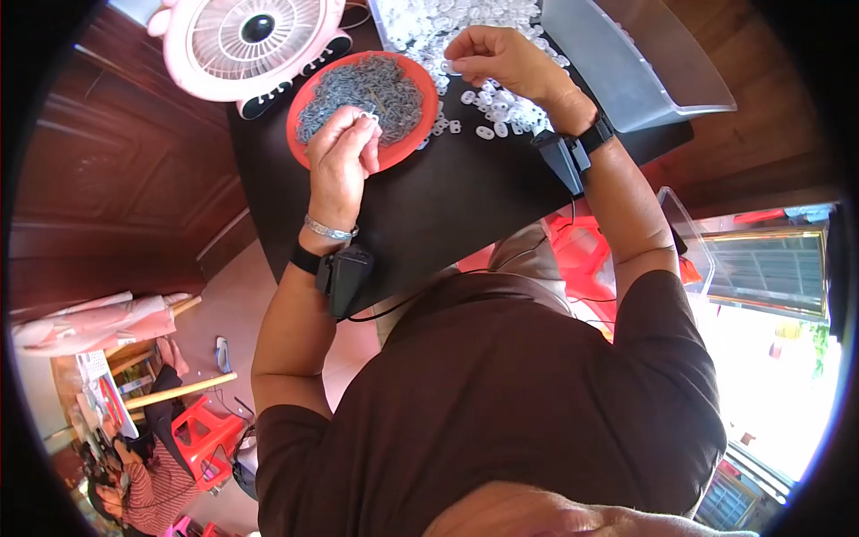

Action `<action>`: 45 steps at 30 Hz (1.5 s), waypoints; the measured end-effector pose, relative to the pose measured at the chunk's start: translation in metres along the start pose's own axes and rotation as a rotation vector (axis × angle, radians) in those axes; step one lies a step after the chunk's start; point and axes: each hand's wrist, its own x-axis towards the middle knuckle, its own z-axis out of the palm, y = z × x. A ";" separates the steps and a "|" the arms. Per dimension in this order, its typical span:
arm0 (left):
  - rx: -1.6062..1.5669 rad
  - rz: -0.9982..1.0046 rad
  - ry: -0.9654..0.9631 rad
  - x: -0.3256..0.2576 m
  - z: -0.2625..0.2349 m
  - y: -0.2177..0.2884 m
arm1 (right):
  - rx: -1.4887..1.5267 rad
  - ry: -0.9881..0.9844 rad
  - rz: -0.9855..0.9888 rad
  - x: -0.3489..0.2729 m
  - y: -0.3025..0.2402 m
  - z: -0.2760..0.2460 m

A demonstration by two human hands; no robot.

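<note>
My left hand [342, 157] is over the near edge of a round red tray [429, 106], its fingers closed in a pinch. A small white piece [369, 116] shows at its fingertips; most of it is hidden. Many small grey metal parts [358, 82] fill the tray, too fine to name surely. To the right, my right hand [510, 64] hovers above loose white plastic pieces, thumb and forefinger pinched on a small white plastic piece [449, 67]. Oval white plastic pieces with two holes [506, 109] lie scattered on the dark table [420, 210] beneath it.
A pink fan [255, 36] stands beyond the tray at the left. More white pieces fill the far end, beside a translucent plastic bin [626, 72] on the right. Both wrists carry strapped black devices with a cable. Red stools [204, 438] and another person [157, 488] are at lower left.
</note>
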 end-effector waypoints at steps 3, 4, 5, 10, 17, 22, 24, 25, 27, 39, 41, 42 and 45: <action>-0.021 0.014 0.066 -0.004 0.002 0.006 | 0.232 -0.082 -0.098 0.013 -0.020 0.023; -0.010 0.034 0.091 -0.002 0.002 0.006 | 0.293 -0.126 -0.136 0.020 -0.021 0.029; -0.047 0.072 0.074 0.001 -0.001 0.003 | 0.353 -0.141 -0.127 0.023 -0.023 0.033; -0.097 0.131 0.121 0.003 -0.008 0.002 | 0.543 -0.192 -0.136 0.032 -0.034 0.065; -0.153 0.174 0.097 0.003 -0.008 0.004 | 0.598 -0.295 -0.185 0.026 -0.027 0.087; -0.190 0.183 0.064 0.003 -0.008 0.004 | 0.421 -0.272 -0.159 0.019 -0.031 0.084; -0.164 0.201 0.073 0.004 -0.007 0.003 | 0.509 -0.209 -0.146 0.019 -0.029 0.084; -0.163 0.197 0.070 0.004 -0.006 0.002 | 0.592 -0.147 -0.135 0.019 -0.028 0.084; -0.175 0.124 0.064 0.003 -0.004 0.000 | 0.640 -0.107 -0.156 0.020 -0.028 0.086; -0.068 0.098 0.118 0.002 -0.003 0.000 | 0.662 -0.085 -0.085 0.018 -0.029 0.083; 0.002 0.029 0.183 0.002 -0.002 -0.001 | 0.724 -0.044 -0.027 0.017 -0.032 0.081; 0.004 0.031 0.186 0.001 -0.002 -0.001 | 0.741 -0.036 -0.025 0.018 -0.030 0.081; -0.010 0.048 0.186 0.001 0.000 -0.001 | 0.702 -0.031 -0.038 0.018 -0.030 0.082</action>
